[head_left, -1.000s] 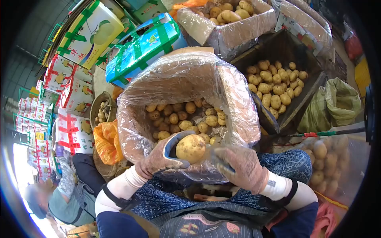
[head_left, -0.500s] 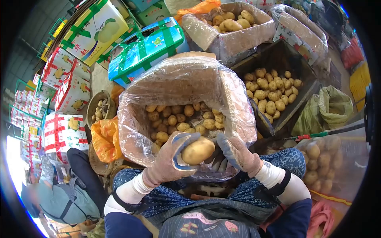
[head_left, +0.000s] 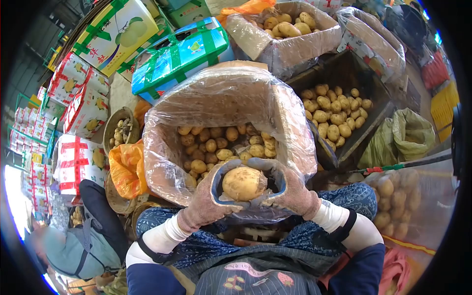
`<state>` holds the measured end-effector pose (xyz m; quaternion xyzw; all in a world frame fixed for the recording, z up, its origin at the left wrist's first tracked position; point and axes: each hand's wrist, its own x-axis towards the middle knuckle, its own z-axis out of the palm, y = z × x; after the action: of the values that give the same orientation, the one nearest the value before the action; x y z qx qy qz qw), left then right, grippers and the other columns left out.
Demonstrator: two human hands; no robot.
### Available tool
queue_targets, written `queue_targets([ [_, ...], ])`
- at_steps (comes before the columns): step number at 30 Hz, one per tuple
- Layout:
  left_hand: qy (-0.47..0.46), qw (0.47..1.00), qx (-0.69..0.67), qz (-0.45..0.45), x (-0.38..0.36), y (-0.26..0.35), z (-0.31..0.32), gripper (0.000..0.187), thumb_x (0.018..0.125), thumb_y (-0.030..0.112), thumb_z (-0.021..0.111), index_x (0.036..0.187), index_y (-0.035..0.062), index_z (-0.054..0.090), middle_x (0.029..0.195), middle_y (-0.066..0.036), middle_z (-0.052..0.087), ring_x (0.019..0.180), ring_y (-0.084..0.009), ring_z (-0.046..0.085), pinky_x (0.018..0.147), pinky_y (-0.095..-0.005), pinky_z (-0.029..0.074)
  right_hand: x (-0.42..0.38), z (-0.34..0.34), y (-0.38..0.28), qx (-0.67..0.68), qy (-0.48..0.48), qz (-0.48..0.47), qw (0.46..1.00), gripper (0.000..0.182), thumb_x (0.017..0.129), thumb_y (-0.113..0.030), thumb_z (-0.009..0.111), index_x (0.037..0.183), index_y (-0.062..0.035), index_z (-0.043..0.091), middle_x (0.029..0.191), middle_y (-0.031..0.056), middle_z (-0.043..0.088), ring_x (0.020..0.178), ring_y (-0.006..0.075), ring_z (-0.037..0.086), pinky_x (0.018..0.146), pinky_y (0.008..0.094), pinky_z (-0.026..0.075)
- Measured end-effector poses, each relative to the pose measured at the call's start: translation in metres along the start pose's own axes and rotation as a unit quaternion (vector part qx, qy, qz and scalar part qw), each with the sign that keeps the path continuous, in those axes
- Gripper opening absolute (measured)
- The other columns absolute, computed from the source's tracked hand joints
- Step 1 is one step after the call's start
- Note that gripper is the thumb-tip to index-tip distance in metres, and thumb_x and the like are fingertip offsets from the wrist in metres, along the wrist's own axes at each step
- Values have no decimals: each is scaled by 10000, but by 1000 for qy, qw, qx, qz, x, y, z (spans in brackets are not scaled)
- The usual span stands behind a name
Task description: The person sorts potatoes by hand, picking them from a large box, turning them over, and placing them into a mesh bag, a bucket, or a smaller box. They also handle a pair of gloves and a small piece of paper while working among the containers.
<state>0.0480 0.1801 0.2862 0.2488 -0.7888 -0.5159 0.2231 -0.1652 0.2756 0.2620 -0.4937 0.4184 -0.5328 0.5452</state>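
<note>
One large potato, over the near rim of the plastic-lined box, left hand, right hand cupping opposite sides, fingers curled round it; best held, to my eye, with light, even pressure.

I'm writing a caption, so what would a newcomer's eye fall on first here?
Probably the big, rounded yellow-brown potato cupped between the gloved left hand and right hand, just below centre. Next, the plastic-wrapped brown cardboard box mid-picture, and the bright blue, green-taped carton at upper left.
</note>
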Motion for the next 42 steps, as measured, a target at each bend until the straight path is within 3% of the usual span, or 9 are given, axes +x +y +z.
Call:
queue_targets([
  [8, 4, 999, 47, 16, -1, -2, 4, 863, 678, 331, 898, 1352, 18, 458, 1276, -156, 563, 1164, -287, 576, 988, -375, 470, -2, -1, -6, -29, -14, 12, 999, 821, 771, -216, 843, 1420, 25, 402, 1411, 150, 485, 1305, 206, 470, 1098, 345, 390],
  [11, -11, 999, 36, 15, -3, -8, 6, 861, 683, 335, 896, 1351, 15, 457, 1278, -154, 563, 1161, -278, 578, 991, -373, 468, -5, 2, -9, -69, 14, -20, 997, 785, 778, -233, 839, 1400, 17, 431, 1356, 172, 534, 1226, 200, 541, 1004, 341, 469],
  [13, -21, 999, 33, 13, -5, -9, 8, 861, 685, 336, 895, 1352, 14, 456, 1277, -152, 565, 1161, -270, 578, 994, -370, 467, -5, 1, -11, -285, 37, -159, 944, 720, 787, -245, 829, 1367, -4, 478, 1231, 190, 610, 1074, 229, 638, 865, 348, 528],
  [17, -66, 991, -107, -39, -5, -11, 12, 855, 688, 301, 902, 1358, 17, 453, 1285, -130, 568, 1184, -232, 563, 1013, -359, 457, -10, 6, -8, -299, 92, -180, 933, 521, 838, -214, 774, 1280, -27, 570, 1072, 185, 668, 903, 252, 680, 767, 350, 535],
  [20, -100, 969, -211, -76, -4, -7, 11, 871, 675, 237, 914, 1373, 23, 440, 1309, -117, 557, 1207, -214, 548, 1037, -355, 443, -12, 5, -17, -199, 139, 24, 970, 229, 916, -90, 657, 1136, -27, 657, 950, 138, 692, 818, 150, 657, 726, 301, 530],
  [23, -116, 945, -286, -107, -1, -9, 1, 933, 635, 169, 931, 1398, 27, 411, 1337, -107, 538, 1228, -202, 536, 1062, -349, 433, -11, 0, -24, -156, 59, 135, 977, 243, 906, -93, 670, 1139, -25, 652, 966, 133, 692, 840, 146, 662, 749, 293, 531],
  [28, -55, 956, -263, -116, -2, -12, -8, 980, 610, 191, 941, 1405, 21, 393, 1326, -96, 544, 1216, -192, 545, 1036, -342, 462, -22, -5, -4, -229, -134, 44, 963, 298, 831, -114, 730, 1114, -36, 676, 1085, 127, 659, 976, 248, 663, 822, 360, 528],
  [37, -29, 974, -205, -96, 2, -6, -5, 964, 628, 222, 938, 1398, 10, 397, 1314, -102, 545, 1209, -194, 546, 1037, -339, 458, -21, -2, -19, -300, -4, -74, 951, 259, 873, -103, 636, 1120, -28, 659, 1096, 178, 643, 1053, 350, 609, 914, 414, 487],
  [42, -14, 983, -158, -90, 2, 2, -4, 945, 647, 237, 928, 1395, 1, 402, 1334, -112, 526, 1222, -199, 535, 1048, -337, 442, -22, -9, -18, -259, -58, 22, 964, 311, 918, -119, 591, 1213, -28, 625, 1078, 192, 650, 1004, 351, 633, 891, 400, 497],
])
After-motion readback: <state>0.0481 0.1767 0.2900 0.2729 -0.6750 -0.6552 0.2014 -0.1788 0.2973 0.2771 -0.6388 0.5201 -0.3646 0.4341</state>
